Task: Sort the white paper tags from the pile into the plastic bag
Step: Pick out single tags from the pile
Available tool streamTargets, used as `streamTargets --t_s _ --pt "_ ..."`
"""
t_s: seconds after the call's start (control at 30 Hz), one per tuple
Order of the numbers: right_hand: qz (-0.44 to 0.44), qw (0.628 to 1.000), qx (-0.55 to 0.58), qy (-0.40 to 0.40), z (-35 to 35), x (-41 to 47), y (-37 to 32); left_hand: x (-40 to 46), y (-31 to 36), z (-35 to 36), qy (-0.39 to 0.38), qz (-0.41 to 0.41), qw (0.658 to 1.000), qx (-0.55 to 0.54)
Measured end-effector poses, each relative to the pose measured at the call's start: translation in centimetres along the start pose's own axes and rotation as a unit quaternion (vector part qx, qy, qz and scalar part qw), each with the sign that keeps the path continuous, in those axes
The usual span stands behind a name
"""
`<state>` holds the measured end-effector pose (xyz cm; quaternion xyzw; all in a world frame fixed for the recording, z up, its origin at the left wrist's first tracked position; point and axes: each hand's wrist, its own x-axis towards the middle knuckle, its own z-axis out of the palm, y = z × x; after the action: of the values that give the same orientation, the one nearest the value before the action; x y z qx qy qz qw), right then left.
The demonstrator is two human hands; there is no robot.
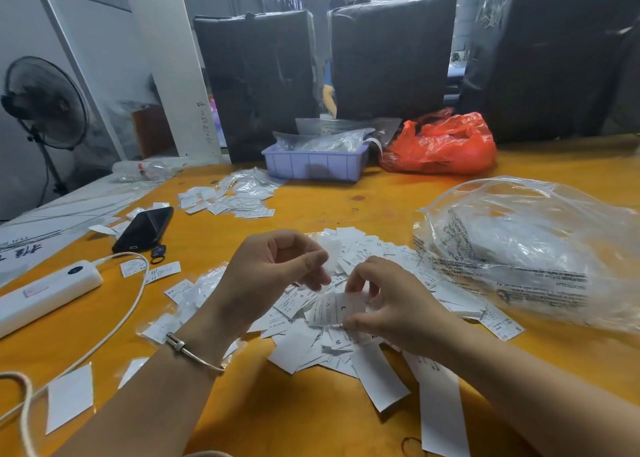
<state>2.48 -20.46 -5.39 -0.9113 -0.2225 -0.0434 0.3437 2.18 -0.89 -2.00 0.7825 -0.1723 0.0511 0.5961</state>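
Observation:
A pile of white paper tags (346,349) covers the middle of the orange table (277,415). My right hand (388,304) hovers over the pile and pinches a white tag marked "L" (337,313) between thumb and fingers. My left hand (273,276) is raised just to its left, fingers curled around a blurred white tag (330,256). A large clear plastic bag (526,249) with printed text lies crumpled to the right of the pile, its mouth facing the hands.
A black phone (143,230), a white power strip (45,295) and its cable (114,325) lie at left. A second batch of tags (232,198), a purple tray (315,164) and a red bag (443,145) sit farther back. Black wrapped bundles (391,55) stand behind.

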Motion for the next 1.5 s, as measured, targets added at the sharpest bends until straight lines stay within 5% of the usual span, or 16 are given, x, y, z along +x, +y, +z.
streamTargets --t_s 0.27,0.47,0.6,1.3,1.5 --pt "0.060 0.957 0.268 0.093 -2.1 -0.2 0.6 -0.1 -0.2 -0.1 -0.008 0.000 1.000 -0.006" --pt "-0.075 0.922 0.232 0.302 -4.7 -1.1 -0.5 -0.3 0.1 0.2 -0.036 0.023 0.999 -0.001" --pt "-0.153 0.900 0.188 0.363 -5.2 -2.2 -2.0 -0.5 0.2 0.4 -0.052 0.042 0.998 0.014" --pt "-0.184 0.909 0.072 0.366 -5.0 -2.5 -2.1 -0.9 0.7 0.5 -0.020 0.105 0.994 -0.005" --pt "-0.153 0.977 0.028 0.143 -3.7 -2.1 -2.2 -0.8 0.8 0.8 -0.017 0.116 0.992 -0.044"
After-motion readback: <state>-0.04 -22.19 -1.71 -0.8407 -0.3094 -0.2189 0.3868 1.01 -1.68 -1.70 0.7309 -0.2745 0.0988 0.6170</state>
